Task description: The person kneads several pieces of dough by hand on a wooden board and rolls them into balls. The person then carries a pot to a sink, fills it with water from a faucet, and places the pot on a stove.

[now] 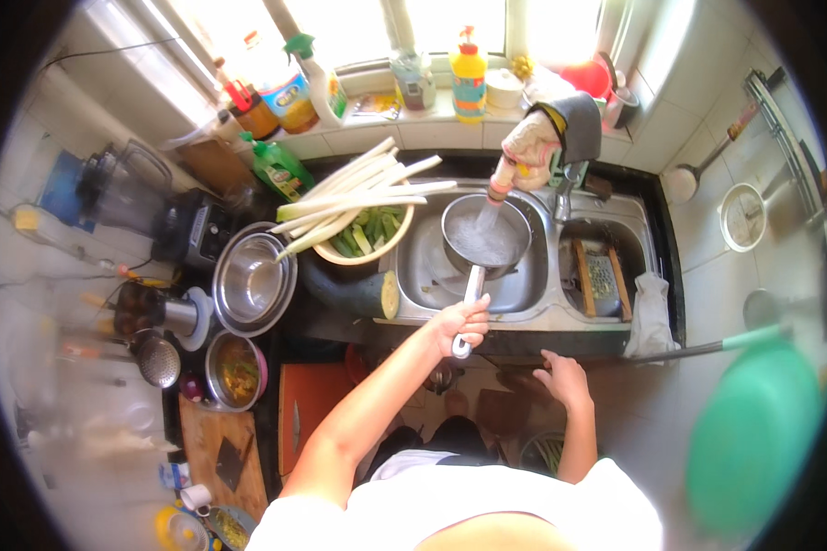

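My left hand (463, 324) grips the pale handle of a metal saucepan (455, 256) over the larger basin of a stainless steel sink (413, 289). Water streams into the pan from a tap nozzle (499, 189) whose upper part is wrapped in cloth. Swirling water covers the pan's bottom; its depth is hard to judge. In front of the counter edge, my right hand (566, 379) hangs with fingers apart, holding nothing. Left of the sink, long pale peeled stalks (365, 193) lie across a yellow bowl (358, 260) of cut green vegetables.
A cut winter melon (358, 293) lies beside the sink's left rim. A grater (603, 275) stands in the smaller basin. Nested metal bowls (219, 293), a blender (200, 231) and a cutting board with a cleaver (231, 463) line the left counter. Bottles (468, 82) stand on the windowsill.
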`<state>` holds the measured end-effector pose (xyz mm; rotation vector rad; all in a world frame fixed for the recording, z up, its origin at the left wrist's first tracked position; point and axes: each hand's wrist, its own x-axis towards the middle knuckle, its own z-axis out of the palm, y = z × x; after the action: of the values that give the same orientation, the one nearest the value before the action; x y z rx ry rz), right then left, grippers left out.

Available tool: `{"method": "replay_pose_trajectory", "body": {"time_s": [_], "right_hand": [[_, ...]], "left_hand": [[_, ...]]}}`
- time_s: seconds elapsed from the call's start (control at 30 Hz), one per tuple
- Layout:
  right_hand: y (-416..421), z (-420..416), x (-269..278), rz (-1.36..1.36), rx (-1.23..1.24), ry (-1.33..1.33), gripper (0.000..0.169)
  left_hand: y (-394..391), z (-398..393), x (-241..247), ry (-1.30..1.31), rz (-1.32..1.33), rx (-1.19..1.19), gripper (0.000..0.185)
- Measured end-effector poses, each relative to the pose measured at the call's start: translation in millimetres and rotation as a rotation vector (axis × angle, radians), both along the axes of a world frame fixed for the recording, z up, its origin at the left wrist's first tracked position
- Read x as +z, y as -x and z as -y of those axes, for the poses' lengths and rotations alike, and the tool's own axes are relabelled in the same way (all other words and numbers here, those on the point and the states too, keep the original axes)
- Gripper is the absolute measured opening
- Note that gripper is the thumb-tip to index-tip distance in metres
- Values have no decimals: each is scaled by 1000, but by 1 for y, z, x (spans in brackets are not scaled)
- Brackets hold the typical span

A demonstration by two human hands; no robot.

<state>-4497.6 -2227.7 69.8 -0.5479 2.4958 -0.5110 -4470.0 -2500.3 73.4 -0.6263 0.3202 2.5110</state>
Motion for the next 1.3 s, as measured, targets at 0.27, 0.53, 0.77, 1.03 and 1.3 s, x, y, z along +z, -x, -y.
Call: {"method": "replay_pose_trajectory", "body": {"time_s": [0.27, 0.53, 0.77, 1.03, 1.3], "right_hand": [[4, -5, -6, -12, -48, 22, 46], [6, 1, -9, 89, 32, 74, 46], [6, 6, -6, 98, 47, 93, 45], [8, 7, -10, 99, 64, 93, 45], [10, 9, -9, 106, 70, 81, 45]], "left_hand": [[0, -3, 11, 105, 52, -3, 30], [-3, -1, 9, 116, 9, -30, 27], [-3, -1, 13, 106, 2, -35, 23], [-5, -2, 13, 123, 18, -41, 19], [-7, -3, 8, 105, 40, -32, 16]]}}
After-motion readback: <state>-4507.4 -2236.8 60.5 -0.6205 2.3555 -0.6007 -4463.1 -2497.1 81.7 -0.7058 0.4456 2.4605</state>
